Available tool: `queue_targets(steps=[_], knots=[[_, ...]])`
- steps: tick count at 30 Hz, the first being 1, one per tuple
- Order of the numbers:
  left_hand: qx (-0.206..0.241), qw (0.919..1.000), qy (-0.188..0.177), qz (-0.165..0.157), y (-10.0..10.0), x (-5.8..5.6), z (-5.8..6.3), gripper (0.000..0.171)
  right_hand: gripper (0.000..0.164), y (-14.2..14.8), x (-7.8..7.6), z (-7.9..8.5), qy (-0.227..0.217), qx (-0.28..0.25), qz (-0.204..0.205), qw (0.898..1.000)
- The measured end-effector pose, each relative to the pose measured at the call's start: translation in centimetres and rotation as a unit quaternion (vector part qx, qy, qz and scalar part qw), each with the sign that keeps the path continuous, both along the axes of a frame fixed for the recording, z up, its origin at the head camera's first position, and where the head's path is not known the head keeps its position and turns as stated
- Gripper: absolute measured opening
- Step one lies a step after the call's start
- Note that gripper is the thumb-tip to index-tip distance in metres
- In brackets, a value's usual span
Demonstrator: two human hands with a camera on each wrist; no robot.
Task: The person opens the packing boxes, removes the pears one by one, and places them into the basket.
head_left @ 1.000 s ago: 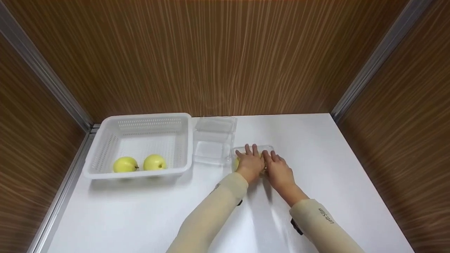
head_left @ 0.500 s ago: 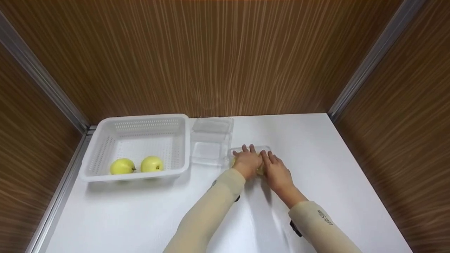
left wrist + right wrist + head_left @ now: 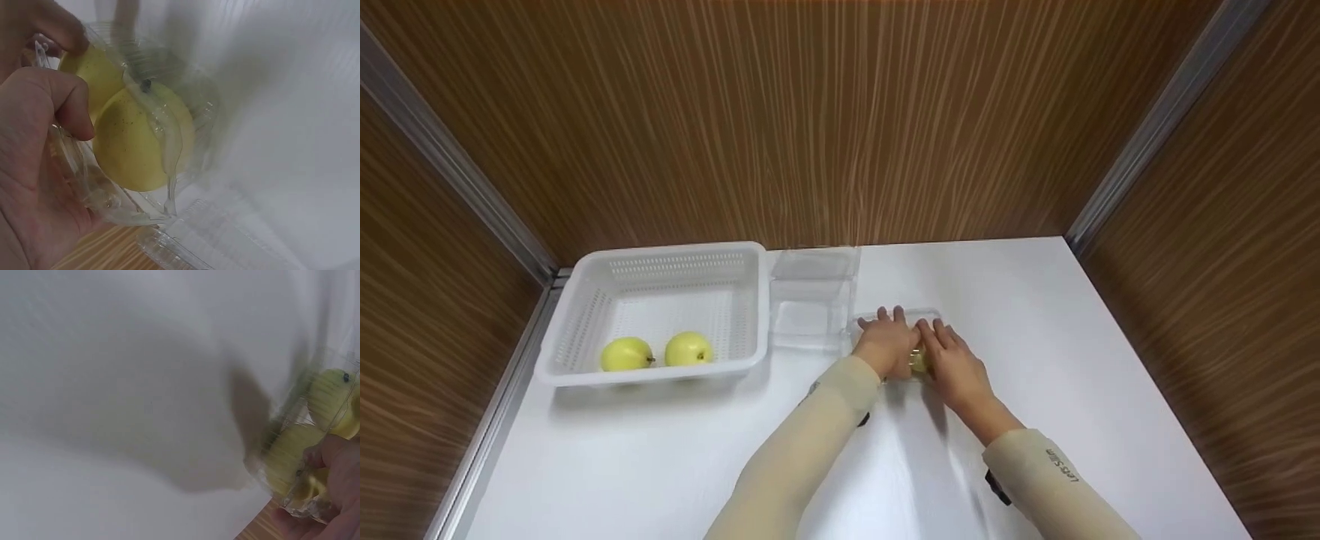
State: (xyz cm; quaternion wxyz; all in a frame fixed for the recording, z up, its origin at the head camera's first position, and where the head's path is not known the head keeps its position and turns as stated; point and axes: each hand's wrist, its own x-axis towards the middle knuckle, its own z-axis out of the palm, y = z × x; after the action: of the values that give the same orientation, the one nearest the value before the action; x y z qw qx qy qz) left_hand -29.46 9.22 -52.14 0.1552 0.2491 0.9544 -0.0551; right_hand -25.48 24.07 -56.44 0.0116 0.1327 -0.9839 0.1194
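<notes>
A clear plastic clamshell box (image 3: 924, 313) with yellow-green apples in it stands on the white table under both hands. My left hand (image 3: 887, 346) holds its left side; in the left wrist view the bent thumb lies at the rim, beside a speckled apple (image 3: 132, 149). From the right, my right hand (image 3: 960, 373) grips the box, its thumb against the plastic near another apple (image 3: 289, 453) and fingers lower down. Clear plastic crosses in front of the fruit in both wrist views. In the head view the hands hide most of the box.
Left of the hands, a second clear clamshell box (image 3: 808, 319) stands with its lid raised at the back. Beyond it a white perforated basket (image 3: 652, 379) holds two yellow-green apples (image 3: 688, 349). Wood-grained panels (image 3: 840, 127) enclose the table behind and at the sides.
My left hand has shifted slightly left and nearer along the box, covering the apple part that showed at its left. The right hand stays nearly in place. Basket and second box are unmoved.
</notes>
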Motion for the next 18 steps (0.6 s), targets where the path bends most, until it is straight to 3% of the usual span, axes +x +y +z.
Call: queue_targets(steps=[8,18], knots=[[0.023,0.9994,0.015,-0.022,-1.6,0.2,-0.6,0.081,0.079,0.0,0.2,0.3,0.024,0.012,0.015,1.000],[0.144,0.9884,0.023,-0.043,-4.3,-0.1,-0.4,0.068,0.047,1.3,-0.4,1.4,0.089,0.021,0.034,0.995]])
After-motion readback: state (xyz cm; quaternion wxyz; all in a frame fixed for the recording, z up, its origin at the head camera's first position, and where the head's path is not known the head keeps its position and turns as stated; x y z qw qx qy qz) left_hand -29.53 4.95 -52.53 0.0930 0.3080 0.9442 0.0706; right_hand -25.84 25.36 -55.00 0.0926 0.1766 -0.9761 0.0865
